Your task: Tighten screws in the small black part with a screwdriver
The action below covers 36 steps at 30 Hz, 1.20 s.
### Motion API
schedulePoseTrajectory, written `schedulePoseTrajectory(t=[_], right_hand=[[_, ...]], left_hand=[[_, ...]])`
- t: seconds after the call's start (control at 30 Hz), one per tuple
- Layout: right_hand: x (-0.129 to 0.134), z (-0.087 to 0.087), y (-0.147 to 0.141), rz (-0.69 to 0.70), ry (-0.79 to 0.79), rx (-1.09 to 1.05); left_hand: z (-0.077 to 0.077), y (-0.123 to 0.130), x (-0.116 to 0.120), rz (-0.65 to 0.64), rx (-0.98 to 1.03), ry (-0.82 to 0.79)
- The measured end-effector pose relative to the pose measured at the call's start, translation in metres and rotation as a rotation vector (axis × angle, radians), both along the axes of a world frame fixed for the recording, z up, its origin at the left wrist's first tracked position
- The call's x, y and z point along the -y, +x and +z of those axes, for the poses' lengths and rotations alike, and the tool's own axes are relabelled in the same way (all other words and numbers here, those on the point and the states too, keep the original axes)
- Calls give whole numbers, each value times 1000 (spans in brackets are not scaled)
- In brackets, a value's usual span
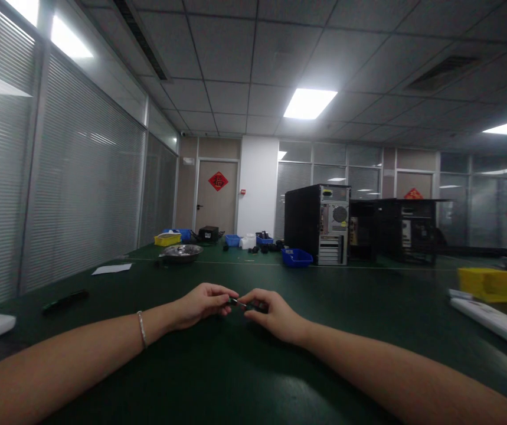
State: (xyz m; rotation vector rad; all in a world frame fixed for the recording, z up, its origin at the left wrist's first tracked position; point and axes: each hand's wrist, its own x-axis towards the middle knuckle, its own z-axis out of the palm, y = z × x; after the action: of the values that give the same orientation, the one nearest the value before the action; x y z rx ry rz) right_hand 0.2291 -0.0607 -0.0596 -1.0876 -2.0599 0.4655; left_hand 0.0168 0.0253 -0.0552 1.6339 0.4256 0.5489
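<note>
slim tool (257, 307) and small dark piece (232, 301) held close together over the green table (218, 381)

the left hand (202, 306) grasps the small dark piece between thumb and fingers, its end poking out toward the other hand. the right hand (277, 317) is closed around the dark handle of the slim tool, whose thin metal shaft points left at the piece; whether the two touch is too small to tell. both are between the hands, at the middle of the near part of the table. a pale bracelet (142, 329) circles the left wrist.

off to the left lie a long dark object (65, 301) and a white sheet (111, 269), with a shiny metal bowl (183, 253) farther back. beyond the right hand, a blue bin (296, 258) stands just beside a black computer tower (315, 224), which is upright with its back panel showing. at the right edge, a yellow bin (487, 284) sits near a long white object (496, 321), well apart from the hands
</note>
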Motion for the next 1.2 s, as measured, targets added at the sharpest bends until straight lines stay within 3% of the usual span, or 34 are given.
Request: schedulePoseTrajectory(t=[0.53, 0.73, 0.9, 1.2], right_hand=[[4, 3, -1, 89, -94, -99], [-1, 0, 0, 41, -90, -149], [-9, -6, 4, -37, -32, -207], [-12, -8, 4, -58, -26, -239]], left_hand=[[5, -2, -1, -102, -36, -73], [3, 0, -2, -30, 27, -106], [3, 5, 3, 7, -48, 25], [2, 10, 4, 44, -174, 242]])
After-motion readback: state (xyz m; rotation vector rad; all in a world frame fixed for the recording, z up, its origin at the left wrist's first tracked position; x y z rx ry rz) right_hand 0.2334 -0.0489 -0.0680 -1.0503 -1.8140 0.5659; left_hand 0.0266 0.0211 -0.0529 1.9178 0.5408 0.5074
